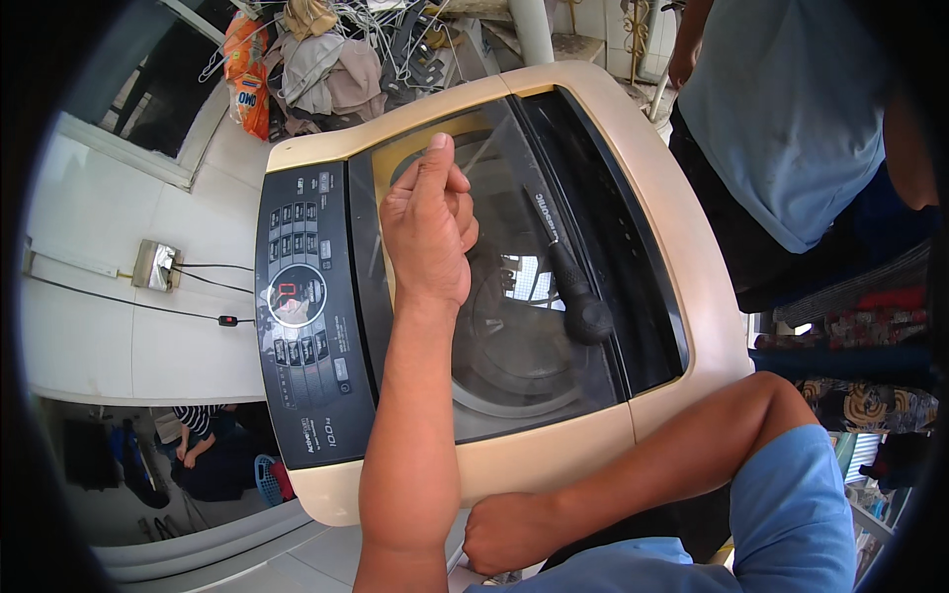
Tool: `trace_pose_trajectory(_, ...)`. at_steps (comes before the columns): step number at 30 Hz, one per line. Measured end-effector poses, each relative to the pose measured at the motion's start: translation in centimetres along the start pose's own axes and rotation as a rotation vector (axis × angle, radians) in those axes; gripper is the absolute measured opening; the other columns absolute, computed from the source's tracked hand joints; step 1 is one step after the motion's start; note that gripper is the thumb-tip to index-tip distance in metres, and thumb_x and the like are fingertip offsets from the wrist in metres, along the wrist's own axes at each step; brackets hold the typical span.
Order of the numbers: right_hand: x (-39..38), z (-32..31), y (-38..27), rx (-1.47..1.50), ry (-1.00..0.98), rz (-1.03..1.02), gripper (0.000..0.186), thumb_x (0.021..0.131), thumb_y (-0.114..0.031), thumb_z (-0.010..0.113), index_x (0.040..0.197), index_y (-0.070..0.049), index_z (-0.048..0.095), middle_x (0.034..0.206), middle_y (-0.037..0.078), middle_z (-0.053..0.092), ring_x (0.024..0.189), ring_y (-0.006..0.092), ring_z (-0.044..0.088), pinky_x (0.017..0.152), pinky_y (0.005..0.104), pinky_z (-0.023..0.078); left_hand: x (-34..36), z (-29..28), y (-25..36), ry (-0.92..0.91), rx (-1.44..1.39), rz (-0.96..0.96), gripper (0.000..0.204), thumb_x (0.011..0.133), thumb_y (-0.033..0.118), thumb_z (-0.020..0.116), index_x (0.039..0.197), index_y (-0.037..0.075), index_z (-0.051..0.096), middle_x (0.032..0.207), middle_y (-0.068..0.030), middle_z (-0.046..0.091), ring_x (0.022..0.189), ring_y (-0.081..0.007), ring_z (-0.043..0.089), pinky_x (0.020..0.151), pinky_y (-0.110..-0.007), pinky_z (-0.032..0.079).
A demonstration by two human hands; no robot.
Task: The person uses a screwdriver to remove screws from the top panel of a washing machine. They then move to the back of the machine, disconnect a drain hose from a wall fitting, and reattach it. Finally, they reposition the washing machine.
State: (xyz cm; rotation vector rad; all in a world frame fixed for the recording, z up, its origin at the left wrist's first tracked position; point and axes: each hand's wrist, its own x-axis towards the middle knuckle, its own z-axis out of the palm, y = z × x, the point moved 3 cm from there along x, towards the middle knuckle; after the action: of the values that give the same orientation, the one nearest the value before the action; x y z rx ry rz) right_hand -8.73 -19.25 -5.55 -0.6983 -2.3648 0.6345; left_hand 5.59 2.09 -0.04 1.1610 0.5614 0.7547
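Note:
My left hand [427, 222] is raised over the clear lid [504, 366] of a cream top-load washing machine [684, 277], fingers curled and thumb pointing up; its palm is hidden. Left of it lies the dark control panel [306, 385], with buttons and a lit dial. A black object with a rounded end [585, 318] is on the lid's right part. My right hand [499, 534] is closed at the machine's front edge, below the panel and lid; I cannot make out what, if anything, is in it.
A person in blue [771, 109] stands at upper right, by hanging clothes [860, 400]. Behind the machine lie cloths [331, 79], wires and an orange bag [245, 79]. A cabled wall box [155, 265] is at left; below it, a person in stripes [193, 425] shows through an opening.

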Motion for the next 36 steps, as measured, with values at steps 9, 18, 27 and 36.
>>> trace_pose_trajectory(9, -0.1, -0.4, -0.1, -0.004, -0.052, -0.005, 0.007, 0.07, -0.015, 0.068, 0.068, -0.009, 0.073, 0.069, 0.009, 0.07, 0.07, 0.03, 0.071, 0.063, 0.042, 0.056, -0.2, 0.4, 0.1, -0.002, -0.006, -0.003, 0.035, 0.099, 0.033, 0.065, 0.076, 0.011, 0.052, 0.053, 0.0076, 0.03, 0.041, -0.0043, 0.025, 0.037, -0.023, 0.019)
trace_pose_trajectory(18, -0.1, -1.2, 0.1, 0.034, -0.206, -0.049, 0.01, 0.079, -0.013, 0.063, 0.074, -0.006, 0.066, 0.068, 0.01, 0.066, 0.068, 0.0293, 0.07, 0.062, 0.0427, 0.055, 0.6, 0.5, -0.6, -0.025, 0.039, 0.102, 0.044, 0.1, 0.039, 0.065, 0.069, 0.011, 0.053, 0.05, 0.0093, 0.035, 0.039, -0.0011, 0.026, 0.037, -0.023, 0.016)
trace_pose_trajectory(27, 1.1, -1.7, 0.5, 0.022, -0.244, -0.169, 0.019, 0.078, -0.017, 0.065, 0.095, -0.009, 0.069, 0.086, 0.006, 0.069, 0.084, 0.0251, 0.07, 0.073, 0.0375, 0.057, 1.6, -0.1, -2.3, 0.102, 0.236, 0.32, 0.05, 0.102, 0.033, 0.061, 0.062, 0.004, 0.053, 0.054, -0.0009, 0.051, 0.054, -0.0062, 0.046, 0.05, -0.032, 0.038)
trace_pose_trajectory(36, 0.8, -2.4, -0.1, 0.093, -0.308, -0.005, 0.016, 0.075, -0.025, 0.072, 0.074, -0.009, 0.072, 0.073, 0.007, 0.069, 0.068, 0.0262, 0.068, 0.065, 0.0408, 0.054, 0.4, 0.6, 0.0, 0.149, 0.135, 0.336, 0.044, 0.096, 0.019, 0.061, 0.064, -0.009, 0.052, 0.055, -0.0244, 0.046, 0.048, -0.0273, 0.047, 0.055, -0.047, 0.039)
